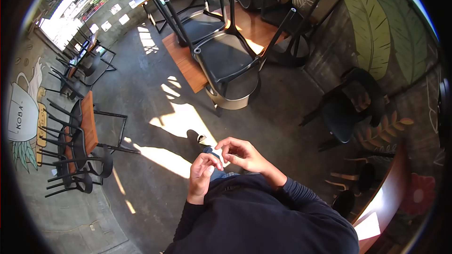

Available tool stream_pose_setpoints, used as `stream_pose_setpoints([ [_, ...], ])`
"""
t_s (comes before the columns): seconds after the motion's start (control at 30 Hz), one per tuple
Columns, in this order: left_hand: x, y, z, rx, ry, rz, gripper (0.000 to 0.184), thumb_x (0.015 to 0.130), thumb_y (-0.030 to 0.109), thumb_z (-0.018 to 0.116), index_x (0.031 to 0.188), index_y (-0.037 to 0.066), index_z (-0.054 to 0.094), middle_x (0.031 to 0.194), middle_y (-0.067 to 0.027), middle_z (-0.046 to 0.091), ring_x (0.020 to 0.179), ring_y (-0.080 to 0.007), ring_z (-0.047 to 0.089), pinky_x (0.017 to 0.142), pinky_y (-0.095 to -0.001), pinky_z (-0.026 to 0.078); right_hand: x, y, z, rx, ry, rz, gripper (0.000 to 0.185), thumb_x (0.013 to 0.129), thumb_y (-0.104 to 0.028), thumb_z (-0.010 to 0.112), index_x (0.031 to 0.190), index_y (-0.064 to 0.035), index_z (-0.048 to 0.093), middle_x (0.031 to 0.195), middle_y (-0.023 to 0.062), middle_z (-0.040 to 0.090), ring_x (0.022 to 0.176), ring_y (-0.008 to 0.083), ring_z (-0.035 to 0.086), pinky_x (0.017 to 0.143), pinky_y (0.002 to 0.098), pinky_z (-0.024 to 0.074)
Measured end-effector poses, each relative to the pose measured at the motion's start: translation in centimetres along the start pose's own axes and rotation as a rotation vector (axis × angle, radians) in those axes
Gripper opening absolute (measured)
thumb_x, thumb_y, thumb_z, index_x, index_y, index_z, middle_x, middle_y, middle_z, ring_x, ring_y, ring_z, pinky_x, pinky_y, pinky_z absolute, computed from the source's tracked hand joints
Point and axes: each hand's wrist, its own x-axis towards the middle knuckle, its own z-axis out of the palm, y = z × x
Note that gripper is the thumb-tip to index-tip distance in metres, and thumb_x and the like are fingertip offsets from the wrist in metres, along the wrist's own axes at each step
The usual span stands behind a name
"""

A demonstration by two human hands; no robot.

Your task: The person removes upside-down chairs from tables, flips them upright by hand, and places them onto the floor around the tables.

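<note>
black chairs upturned on the wooden worktop [181, 59], with both hands apart from them.
the nearest chair [226, 59] lies seat-down there; another chair [336, 115] stands upright on the floor [273, 136] by the wall [325, 56]. the left hand [200, 178] and right hand [247, 155] are half open, fingers bent, close together, nothing visible in them.

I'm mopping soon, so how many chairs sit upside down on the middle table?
4 that I can make out: the front chair, the left chair beside it, and beyond them the far chair and the right chair. Others may be hidden.
</note>
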Motion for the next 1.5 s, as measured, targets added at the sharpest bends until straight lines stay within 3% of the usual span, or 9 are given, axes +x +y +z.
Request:
stream_pose_setpoints([
  [0.33,19.9,3.2,-12.1,-0.163,-0.198,-0.07,0.017,0.096,0.011,0.057,0.11,0.002,0.054,0.094,-0.0089,0.06,0.089,-0.0174,0.058,0.085,-0.0313,0.049,17.0,1.1,-5.4,-0.252,0.415,-0.115,0.037,0.094,-0.011,0.064,0.129,-0.0035,0.056,0.082,-0.0003,0.061,0.081,0.0063,0.059,0.07,0.0239,0.0493],
  [0.47,27.5,7.5,-16.3,-0.151,-0.323,-0.099,0.015,0.095,0.011,0.057,0.107,0.003,0.053,0.091,-0.0082,0.059,0.088,-0.018,0.058,0.084,-0.0323,0.049,24.9,3.5,-4.6,-0.282,0.852,-0.25,0.032,0.085,-0.012,0.075,0.107,-0.0054,0.052,0.101,0.0039,0.054,0.089,0.011,0.056,0.071,0.0244,0.0484],
  [0.63,34.7,9.4,-20.5,-0.089,-0.45,-0.171,0.014,0.095,0.01,0.056,0.107,0.003,0.054,0.091,-0.0077,0.059,0.087,-0.016,0.059,0.084,-0.0305,0.049,30.1,5.3,-6.1,-0.692,1.258,-0.25,0.038,0.081,-0.016,0.079,0.108,-0.0044,0.055,0.103,0.0054,0.056,0.094,0.0148,0.056,0.076,0.0284,0.0469],
  [0.7,36.3,9.7,-21.5,-0.066,-0.504,-0.178,0.013,0.095,0.009,0.056,0.106,0.002,0.054,0.091,-0.0077,0.059,0.087,-0.0162,0.059,0.083,-0.0309,0.049,31.1,6.3,-6.7,-0.342,1.145,-0.168,0.027,0.086,-0.018,0.077,0.102,-0.0032,0.061,0.091,0.0035,0.064,0.083,0.0114,0.061,0.071,0.0268,0.0488],
  [0.8,37.9,9.7,-22.4,0.011,-0.52,-0.141,0.012,0.094,0.008,0.055,0.104,0.003,0.055,0.091,-0.0079,0.059,0.087,-0.0168,0.059,0.083,-0.032,0.049,31.1,8.3,-8.0,-0.312,1.092,-0.097,0.02,0.091,-0.02,0.073,0.091,-0.0017,0.066,0.076,0.0018,0.067,0.073,0.0093,0.062,0.066,0.0257,0.0499],
  [0.93,40.2,9.7,-23.0,-0.499,-0.33,-0.342,0.006,0.091,0.01,0.054,0.097,0.008,0.054,0.08,-0.0034,0.052,0.075,-0.0166,0.051,0.073,-0.0309,0.045,31.3,12.5,-9.2,-0.484,1.164,-0.063,0.028,0.093,-0.026,0.068,0.079,-0.0014,0.069,0.072,0.0045,0.068,0.07,0.0112,0.063,0.066,0.0278,0.0492],
  [1.1,44.1,8.6,-25.3,-0.751,-0.233,-0.413,0.006,0.093,0.011,0.052,0.098,0.01,0.056,0.077,-0.0008,0.049,0.073,-0.0142,0.05,0.07,-0.0298,0.045,32.2,14.4,-10.4,-0.647,1.235,-0.051,0.037,0.091,-0.019,0.063,0.062,0.0022,0.055,0.05,0.0096,0.045,0.048,0.0137,0.04,0.049,0.0369,0.0327],
  [1.3,47.0,9.2,-28.5,-0.171,0.039,0.008,0.022,0.092,0.015,0.058,0.113,0.014,0.051,0.096,0.0005,0.052,0.085,-0.0116,0.05,0.074,-0.0283,0.043,29.4,14.7,-10.6,-0.67,1.434,-0.064,0.031,0.09,-0.014,0.062,0.064,0.0036,0.06,0.049,0.0096,0.049,0.045,0.0134,0.045,0.048,0.0351,0.0348],
  [1.5,48.4,6.3,-28.2,0.455,-0.1,0.234,0.068,0.095,0.026,0.061,0.151,0.007,0.03,0.145,-0.0136,0.039,0.136,-0.0262,0.038,0.115,-0.0446,0.03,24.2,14.6,-10.0,-0.606,1.518,-0.013,0.03,0.088,-0.012,0.063,0.063,0.0042,0.064,0.048,0.0059,0.054,0.047,0.01,0.048,0.048,0.0318,0.038],
])
